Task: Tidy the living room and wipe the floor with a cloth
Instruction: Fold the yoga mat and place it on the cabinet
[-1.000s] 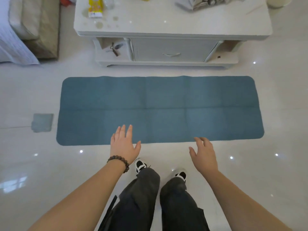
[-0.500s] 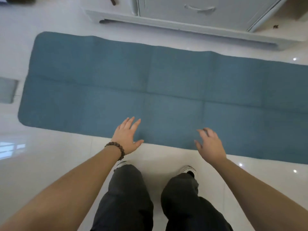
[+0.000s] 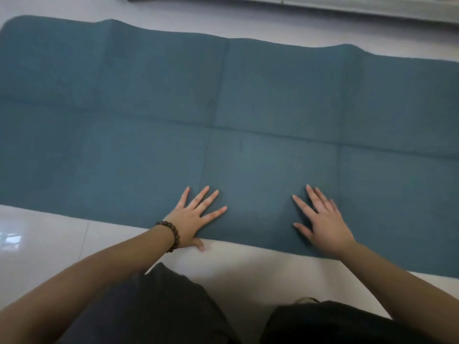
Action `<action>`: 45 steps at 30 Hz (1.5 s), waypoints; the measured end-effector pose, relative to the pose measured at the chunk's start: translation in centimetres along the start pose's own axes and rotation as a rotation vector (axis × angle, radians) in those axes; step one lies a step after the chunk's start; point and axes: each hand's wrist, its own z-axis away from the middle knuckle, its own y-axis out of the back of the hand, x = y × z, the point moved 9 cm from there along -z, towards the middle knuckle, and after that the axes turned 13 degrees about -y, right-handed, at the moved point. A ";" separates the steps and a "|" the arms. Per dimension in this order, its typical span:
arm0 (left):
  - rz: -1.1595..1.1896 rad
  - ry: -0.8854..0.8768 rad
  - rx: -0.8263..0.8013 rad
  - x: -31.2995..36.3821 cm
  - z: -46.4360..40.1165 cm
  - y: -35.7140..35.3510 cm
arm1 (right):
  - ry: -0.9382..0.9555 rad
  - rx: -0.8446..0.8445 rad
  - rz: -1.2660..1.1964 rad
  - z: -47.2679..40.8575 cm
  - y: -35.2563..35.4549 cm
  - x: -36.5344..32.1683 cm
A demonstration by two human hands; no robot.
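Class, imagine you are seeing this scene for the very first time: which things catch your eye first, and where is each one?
The big teal mat spread over the pale floor fills most of the view. Both hands lie flat on its near edge with fingers spread, the left hand left of centre and the right hand right of centre. A dark bead bracelet circles the left wrist.

A dark brown wooden bead bracelet [image 3: 171,235] circles the wrist just behind the palm. The pale grey base of a furniture unit [image 3: 323,4] lies well beyond the fingertips, and dark grey trousers [image 3: 159,309] sit nearer the camera than the wrists.
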 end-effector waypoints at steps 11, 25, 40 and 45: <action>0.071 0.016 0.754 -2.1 5.2 11.5 | 0.216 -0.167 -0.009 4.0 2.4 -4.5; -0.283 0.202 0.979 -12.6 4.7 32.6 | 0.011 0.556 0.303 -4.0 28.8 -5.1; -0.110 0.313 0.531 -19.1 -6.7 25.2 | -0.113 0.604 0.131 -18.9 27.9 -3.0; 0.006 0.271 0.304 -18.2 -10.7 18.5 | -0.021 0.380 0.208 -20.0 21.7 -4.3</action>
